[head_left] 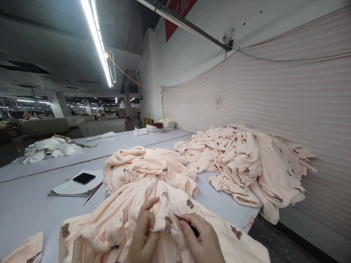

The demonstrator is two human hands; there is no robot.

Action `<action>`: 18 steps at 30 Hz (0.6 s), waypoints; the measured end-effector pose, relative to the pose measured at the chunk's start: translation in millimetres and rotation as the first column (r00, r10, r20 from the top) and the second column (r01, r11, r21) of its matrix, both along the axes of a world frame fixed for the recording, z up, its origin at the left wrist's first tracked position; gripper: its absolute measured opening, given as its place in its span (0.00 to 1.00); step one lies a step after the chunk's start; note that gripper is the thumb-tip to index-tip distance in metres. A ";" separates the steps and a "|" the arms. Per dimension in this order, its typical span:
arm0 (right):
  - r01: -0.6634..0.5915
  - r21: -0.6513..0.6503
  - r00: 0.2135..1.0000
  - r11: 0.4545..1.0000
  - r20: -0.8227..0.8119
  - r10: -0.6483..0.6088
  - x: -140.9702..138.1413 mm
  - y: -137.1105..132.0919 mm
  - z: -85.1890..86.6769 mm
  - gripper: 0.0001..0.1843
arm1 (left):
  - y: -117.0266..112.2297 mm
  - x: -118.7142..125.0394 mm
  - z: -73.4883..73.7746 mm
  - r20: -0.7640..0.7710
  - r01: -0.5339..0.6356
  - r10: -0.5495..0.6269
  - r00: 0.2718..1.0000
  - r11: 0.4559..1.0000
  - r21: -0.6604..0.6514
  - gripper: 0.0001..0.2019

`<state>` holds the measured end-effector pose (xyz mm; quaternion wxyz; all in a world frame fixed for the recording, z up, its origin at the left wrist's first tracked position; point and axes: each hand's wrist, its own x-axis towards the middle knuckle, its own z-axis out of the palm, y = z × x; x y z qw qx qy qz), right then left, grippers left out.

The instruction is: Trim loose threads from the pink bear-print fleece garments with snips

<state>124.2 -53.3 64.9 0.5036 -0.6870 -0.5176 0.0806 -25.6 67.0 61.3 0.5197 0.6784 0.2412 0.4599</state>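
A peach fleece garment with small brown bear prints lies bunched on the white table right in front of me. My left hand pinches a fold of this fleece near its middle, fingers closed on the cloth. My right hand is beside it, fingers curled around a small dark tool whose tip touches the same fold. I cannot make out what the tool is.
A big heap of the same peach garments lies at the right against a striped cloth wall. A black phone rests on papers with a red pen at the left. White fabric and folded stacks sit farther back.
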 end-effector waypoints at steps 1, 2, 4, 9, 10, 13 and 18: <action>0.079 -0.003 0.996 0.997 -0.046 -0.079 7.0 -3.3 -3.6 0.14 | 7.6 -3.1 10.6 0.043 -0.033 0.036 0.998 0.998 -0.059 0.15; 0.172 -0.009 0.981 0.985 -0.091 -0.172 15.0 -6.7 -8.6 0.14 | 16.7 -6.4 21.0 0.084 -0.070 0.080 0.993 0.991 -0.118 0.14; 0.318 -0.028 0.930 0.948 -0.188 -0.317 31.1 -11.5 -21.1 0.15 | 33.4 -9.1 37.5 0.171 -0.062 0.092 0.981 0.983 -0.171 0.10; 0.153 0.030 0.696 0.988 -0.713 -0.086 41.2 -4.5 -37.6 0.19 | 20.8 30.3 29.8 -0.292 0.196 -0.175 0.940 0.980 0.044 0.18; 0.090 0.068 0.625 0.994 -0.781 -0.004 38.4 -1.6 -36.1 0.19 | 11.2 42.1 22.7 -0.406 0.233 -0.169 0.898 0.966 0.113 0.19; 0.069 0.137 0.570 0.988 -0.818 0.074 34.1 1.4 -29.4 0.19 | -8.4 63.0 5.2 -0.739 0.364 0.041 0.672 0.851 0.378 0.10; 0.269 0.094 0.645 0.958 -0.757 -0.107 45.9 -3.8 -39.0 0.21 | 0.5 44.1 -1.1 -0.755 0.513 -0.059 0.653 0.768 0.383 0.17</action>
